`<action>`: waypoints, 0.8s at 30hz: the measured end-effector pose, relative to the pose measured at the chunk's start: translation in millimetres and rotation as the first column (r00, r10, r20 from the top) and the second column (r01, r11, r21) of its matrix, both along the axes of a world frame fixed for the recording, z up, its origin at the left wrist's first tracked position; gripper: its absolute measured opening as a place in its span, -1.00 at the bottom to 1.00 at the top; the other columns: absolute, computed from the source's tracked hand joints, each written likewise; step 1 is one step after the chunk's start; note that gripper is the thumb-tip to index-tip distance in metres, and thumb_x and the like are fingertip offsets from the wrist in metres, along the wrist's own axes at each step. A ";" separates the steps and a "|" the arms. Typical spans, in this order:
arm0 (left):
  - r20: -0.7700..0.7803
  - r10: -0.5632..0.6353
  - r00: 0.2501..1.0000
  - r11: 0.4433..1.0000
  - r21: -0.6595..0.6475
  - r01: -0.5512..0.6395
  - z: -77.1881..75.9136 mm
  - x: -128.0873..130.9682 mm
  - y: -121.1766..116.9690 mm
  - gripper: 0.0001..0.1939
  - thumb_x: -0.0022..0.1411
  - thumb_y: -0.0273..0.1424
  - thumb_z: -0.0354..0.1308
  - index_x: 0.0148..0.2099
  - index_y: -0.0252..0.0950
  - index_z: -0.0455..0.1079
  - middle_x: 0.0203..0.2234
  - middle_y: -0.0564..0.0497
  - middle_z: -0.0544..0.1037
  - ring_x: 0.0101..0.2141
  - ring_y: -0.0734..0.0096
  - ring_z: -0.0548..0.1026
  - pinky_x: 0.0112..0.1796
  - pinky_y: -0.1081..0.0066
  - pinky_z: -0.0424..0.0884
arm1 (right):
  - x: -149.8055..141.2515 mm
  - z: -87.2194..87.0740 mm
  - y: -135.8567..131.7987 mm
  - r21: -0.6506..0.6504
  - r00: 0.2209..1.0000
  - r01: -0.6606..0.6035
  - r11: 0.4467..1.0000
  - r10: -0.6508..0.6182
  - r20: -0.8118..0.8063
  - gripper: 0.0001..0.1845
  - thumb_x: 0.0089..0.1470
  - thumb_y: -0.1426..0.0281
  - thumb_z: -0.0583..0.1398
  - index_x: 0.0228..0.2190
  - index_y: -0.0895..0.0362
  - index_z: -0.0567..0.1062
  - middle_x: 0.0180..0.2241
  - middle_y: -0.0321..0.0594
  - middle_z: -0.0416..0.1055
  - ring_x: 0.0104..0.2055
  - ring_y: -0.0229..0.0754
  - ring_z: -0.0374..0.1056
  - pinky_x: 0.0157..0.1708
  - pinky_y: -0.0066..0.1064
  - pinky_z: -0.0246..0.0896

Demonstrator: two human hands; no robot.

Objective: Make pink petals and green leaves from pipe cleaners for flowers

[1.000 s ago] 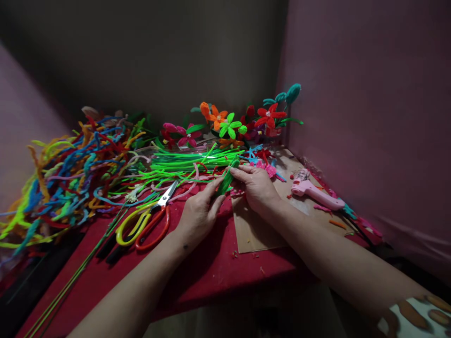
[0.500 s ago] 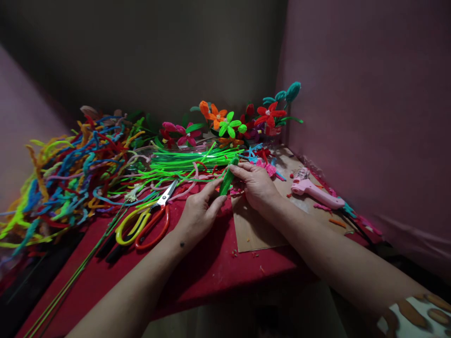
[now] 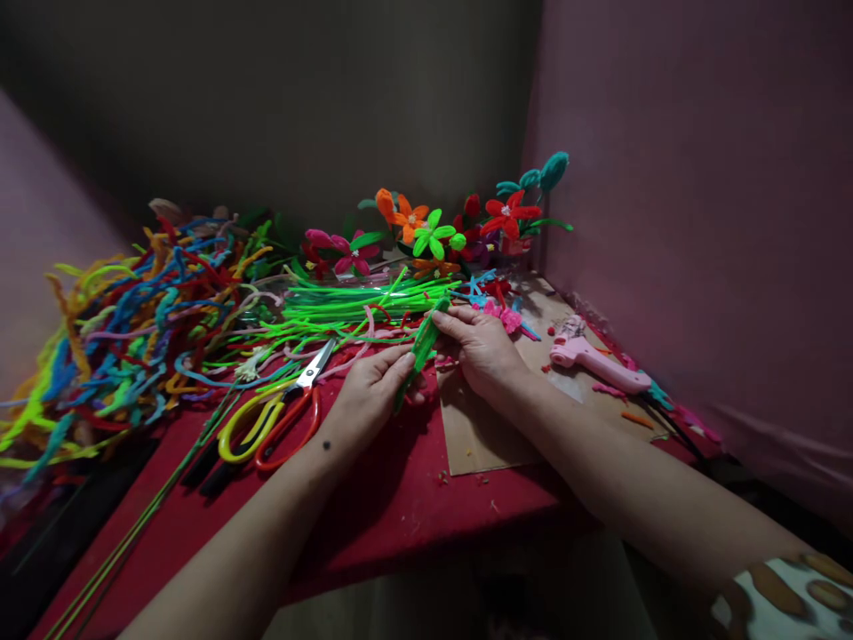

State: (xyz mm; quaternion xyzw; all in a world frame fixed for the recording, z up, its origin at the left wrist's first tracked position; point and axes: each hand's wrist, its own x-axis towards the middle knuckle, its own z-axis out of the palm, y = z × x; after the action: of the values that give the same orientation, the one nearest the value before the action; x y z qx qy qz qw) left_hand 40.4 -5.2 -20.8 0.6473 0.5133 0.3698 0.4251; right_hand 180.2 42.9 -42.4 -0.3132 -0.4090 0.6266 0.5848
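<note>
A dark green pipe-cleaner piece [image 3: 421,345] slants between both hands above the red table [image 3: 373,516]. My left hand [image 3: 369,400] pinches its lower end with thumb and fingers. My right hand [image 3: 483,348] grips its upper end, fingers curled. Just behind lies a bundle of neon green pipe cleaners [image 3: 353,304]. Scissors with yellow and orange handles [image 3: 276,413] lie left of my left hand.
A big heap of mixed-colour pipe cleaners [image 3: 126,329] fills the left. Finished pipe-cleaner flowers [image 3: 433,233] stand at the back by the wall. A pink glue gun [image 3: 596,366] rests on a cardboard sheet [image 3: 486,436] at the right. Thin green wires [image 3: 133,533] run along the front left.
The green piece has tilted lower at its near end, and my left hand has shifted up along it. My right hand stays at the upper end.
</note>
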 end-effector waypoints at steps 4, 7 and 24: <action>0.166 0.032 0.986 0.986 -0.168 -0.003 1.6 -1.9 -0.1 -0.77 0.07 -0.28 0.12 -0.35 -0.36 0.42 -0.58 0.04 0.50 -0.57 0.50 0.43 -0.52 0.53 0.32 | -0.6 2.4 -2.9 -0.009 1.000 -0.025 1.000 0.025 0.000 -0.77 -0.21 0.29 0.29 -0.47 0.16 0.46 -0.64 -0.36 0.34 -0.63 -0.38 0.21 -0.66 -0.54 0.10; 0.204 0.053 0.978 0.980 -0.200 -0.011 0.4 -2.9 0.7 -0.81 0.02 -0.30 0.17 -0.37 -0.35 0.42 -0.59 0.07 0.49 -0.59 0.53 0.41 -0.55 0.54 0.31 | -1.2 3.7 -3.9 -0.023 0.999 -0.036 0.999 0.036 -0.011 -0.76 -0.25 0.29 0.31 -0.47 0.17 0.46 -0.62 -0.36 0.36 -0.65 -0.38 0.20 -0.67 -0.52 0.08; -0.154 0.112 0.982 0.970 0.232 -0.074 -12.0 -1.5 3.2 -0.62 0.10 -0.34 0.08 -0.01 -0.29 0.40 -0.50 0.06 0.49 -0.52 0.51 0.37 -0.47 0.51 0.27 | 2.3 5.1 3.4 -0.018 0.987 0.043 0.999 -0.045 -0.154 -0.82 -0.27 0.36 0.31 -0.60 0.17 0.42 -0.65 -0.41 0.30 -0.62 -0.39 0.19 -0.56 -0.49 0.14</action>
State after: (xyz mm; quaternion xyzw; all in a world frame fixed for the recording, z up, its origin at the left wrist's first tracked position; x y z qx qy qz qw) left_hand 39.0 -2.1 -32.8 0.6949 0.5317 0.3900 0.2868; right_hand 182.5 46.4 -37.3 -0.2767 -0.3509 0.6389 0.6262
